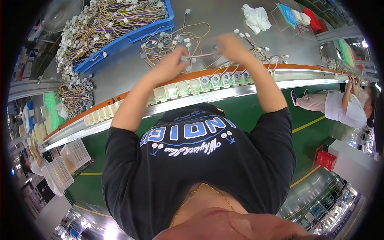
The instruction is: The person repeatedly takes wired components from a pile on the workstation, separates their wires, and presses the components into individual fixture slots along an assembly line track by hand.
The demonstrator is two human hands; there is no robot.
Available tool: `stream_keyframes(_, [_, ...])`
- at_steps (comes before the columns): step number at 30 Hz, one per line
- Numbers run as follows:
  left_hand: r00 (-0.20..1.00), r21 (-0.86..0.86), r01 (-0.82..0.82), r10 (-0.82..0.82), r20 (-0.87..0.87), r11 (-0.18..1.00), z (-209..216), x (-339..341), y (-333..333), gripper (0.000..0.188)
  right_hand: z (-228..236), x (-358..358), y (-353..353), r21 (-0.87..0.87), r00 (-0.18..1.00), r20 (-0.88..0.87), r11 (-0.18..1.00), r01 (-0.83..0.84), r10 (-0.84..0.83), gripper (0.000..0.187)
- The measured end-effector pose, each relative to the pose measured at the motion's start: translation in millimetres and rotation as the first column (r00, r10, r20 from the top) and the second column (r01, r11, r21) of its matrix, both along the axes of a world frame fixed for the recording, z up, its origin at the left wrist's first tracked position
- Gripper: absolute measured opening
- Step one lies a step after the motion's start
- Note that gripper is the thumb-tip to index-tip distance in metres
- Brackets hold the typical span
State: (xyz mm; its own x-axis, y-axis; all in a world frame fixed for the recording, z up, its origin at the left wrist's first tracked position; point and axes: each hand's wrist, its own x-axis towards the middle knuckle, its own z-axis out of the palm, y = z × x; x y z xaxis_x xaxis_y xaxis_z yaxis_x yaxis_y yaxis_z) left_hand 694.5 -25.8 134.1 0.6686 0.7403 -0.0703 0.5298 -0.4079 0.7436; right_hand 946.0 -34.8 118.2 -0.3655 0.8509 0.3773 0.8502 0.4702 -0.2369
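A thin wire cable [203, 55] with light connector ends is stretched between my two hands, above the grey worktop. My left hand [173, 63] is closed on its left end, beside a loose tangle of yellow and dark cables [159, 45]. My right hand [234, 49], blurred by motion, has its fingers bent around the cable's other end. Along the bench's front edge runs a row of small white fixtures [183, 88]; several to the right hold round grey connectors with wires leading up. More cables with white plugs [260, 49] lie right of my right hand.
A blue bin [124, 41] heaped with cables stands at the far left, and another bundle [76, 95] lies nearer. Crumpled white cloth [257, 19] sits at the back. An orange strip [298, 67] edges the bench. Another person [344, 105] works at the right.
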Motion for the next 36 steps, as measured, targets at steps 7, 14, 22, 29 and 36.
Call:
stream_keyframes(7, [0.966,-0.016,-0.106,0.107,0.234,0.994,-11.5,14.3,-15.5,0.03,1.1,-57.4,-5.7,-0.636,0.725,-0.669,0.629,-0.447,-0.162,0.009])
stream_keyframes(14, [0.902,-0.237,-0.163,0.242,0.357,0.958,-17.8,4.7,-31.6,0.028,16.9,-67.6,-23.8,-0.59,0.693,-0.707,0.661,-0.464,-0.144,0.009])
stream_keyframes(22, [0.986,-0.089,-0.109,0.119,0.113,0.99,3.2,13.1,-39.7,0.033,24.6,-75.6,-55.3,-0.239,0.909,-0.374,0.927,-0.288,0.186,0.012])
stream_keyframes(29, [0.99,0.233,-0.042,0.009,0.139,0.972,5.8,3.0,-51.3,0.039,21.1,-61.5,-57.2,-0.259,0.926,-0.3,0.915,-0.31,0.229,0.01])
stream_keyframes(36, [0.987,0.163,0.146,-0.131,-0.097,0.976,-11.4,-7.2,-60.4,0.052,12.5,-76.8,-72.0,-0.347,0.914,-0.159,0.845,-0.407,0.374,0.01])
